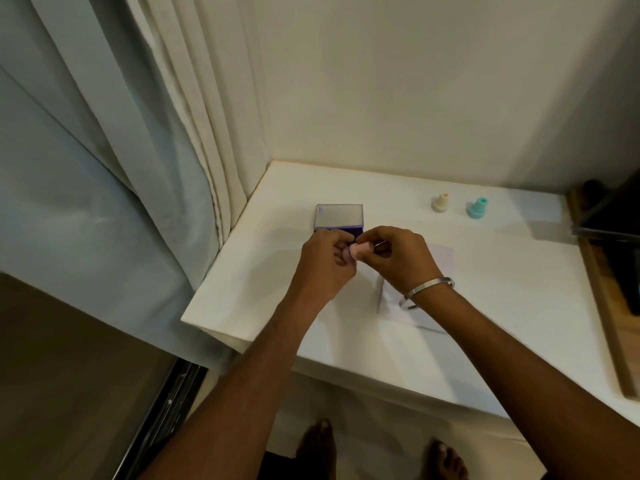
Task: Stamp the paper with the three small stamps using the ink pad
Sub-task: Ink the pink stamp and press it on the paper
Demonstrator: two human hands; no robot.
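Both hands meet just in front of the ink pad (pixel 338 220), whose lid stands open with its pale inner face toward me and the dark purple pad surface mostly hidden behind the knuckles. My right hand (pixel 398 258) grasps the pink stamp (pixel 356 251) by its narrow handle between thumb and fingertips, the stamp lying roughly sideways with its wider base toward the left hand (pixel 323 263). The left hand is curled against that base, its fingertips closed on or around it; I cannot tell whether it is pulling off a cap or merely steadying the stamp. The paper (pixel 412 299) lies flat on the white table (pixel 502 306), partly under my right wrist, and I can make out no print on it. The cream stamp (pixel 440 202) and the teal stamp (pixel 477 207) stand upright, well apart from the hands, near the back of the table. I judge the step to be readying the pink stamp for inking. To do it well I would turn the face squarely downward, keep fingers off the rubber, press evenly into the pad without rocking, then lift straight up. No brand, label or legible writing shows; only a small purple mark in the lid's upper left corner, too small to read.
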